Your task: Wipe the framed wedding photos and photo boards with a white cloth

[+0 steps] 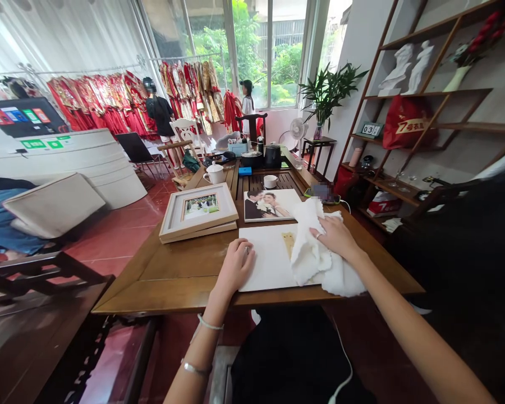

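Observation:
A flat white board or mat [266, 259] lies on the wooden table [180, 275] in front of me. My left hand [235, 266] rests on its left edge with the fingers curled loosely against it. My right hand [335, 235] lies flat, fingers spread, on a white cloth [315, 255] that covers the board's right part. Just beyond the board lies a wedding photo print [269, 205]. To its left sits a stack of white picture frames [198, 212] with a photo in the top one.
A tea tray with a white teapot [214, 173], cup [270, 181] and dark kettle [272, 155] fills the table's far end. A phone on a cable [323, 192] lies at right. Shelves [408, 129] stand to the right. Two people stand by racks of red garments [105, 104].

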A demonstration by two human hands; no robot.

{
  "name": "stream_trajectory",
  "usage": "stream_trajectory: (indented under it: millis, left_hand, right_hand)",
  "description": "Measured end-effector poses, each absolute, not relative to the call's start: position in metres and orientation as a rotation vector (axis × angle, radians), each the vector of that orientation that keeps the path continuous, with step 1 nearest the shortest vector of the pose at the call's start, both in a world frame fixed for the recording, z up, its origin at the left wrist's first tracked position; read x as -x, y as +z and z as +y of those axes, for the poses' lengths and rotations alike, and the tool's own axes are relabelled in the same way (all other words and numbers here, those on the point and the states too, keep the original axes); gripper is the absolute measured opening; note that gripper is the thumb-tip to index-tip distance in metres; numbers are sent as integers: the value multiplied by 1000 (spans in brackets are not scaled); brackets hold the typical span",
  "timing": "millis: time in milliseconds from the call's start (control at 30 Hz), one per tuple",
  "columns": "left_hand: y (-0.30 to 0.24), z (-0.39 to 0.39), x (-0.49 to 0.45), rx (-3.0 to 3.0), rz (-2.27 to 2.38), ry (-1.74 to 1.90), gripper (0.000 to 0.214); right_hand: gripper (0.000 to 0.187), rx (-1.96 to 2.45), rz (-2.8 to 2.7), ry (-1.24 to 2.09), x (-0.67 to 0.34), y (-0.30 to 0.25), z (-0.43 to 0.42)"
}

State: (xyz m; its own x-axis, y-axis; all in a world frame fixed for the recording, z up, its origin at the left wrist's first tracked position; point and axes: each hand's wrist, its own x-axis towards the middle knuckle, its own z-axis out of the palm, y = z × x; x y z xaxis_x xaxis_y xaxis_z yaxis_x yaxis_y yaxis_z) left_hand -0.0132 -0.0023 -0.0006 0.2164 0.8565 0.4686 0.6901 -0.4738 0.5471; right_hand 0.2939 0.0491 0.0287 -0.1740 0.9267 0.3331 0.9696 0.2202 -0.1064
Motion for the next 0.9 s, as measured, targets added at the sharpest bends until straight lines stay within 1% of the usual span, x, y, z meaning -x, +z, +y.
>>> stream_trajectory:
  millis: [133,233,500,633,767,900]
  left_hand:
    - [-2,-2,12,-2275,1474,1117,14]
    - [-3,-2,11,-2283,1494,1119,15]
    - [-3,-3,10,-2333,1506,1099,18]
    - [-3,-2,11,-2325,1507,1086,19]
    - [-1,-3,11,-2325,1485,1079,19]
    - [2,-4,12,-2319,1483,1068,19]
  right_hand:
    - [33,1776,-2223,-158,-301,29,64]
    - [33,1767,-2226,-134,-303,27,57]
    - [31,1581,-2332,-204,-315,24,-17]
    - [29,1532,-2389,-145,-319,26,-42]
    - [24,1644,-2335,-112,-318,28,-26]
    - [25,1811,-2285,-84,-311,34,11]
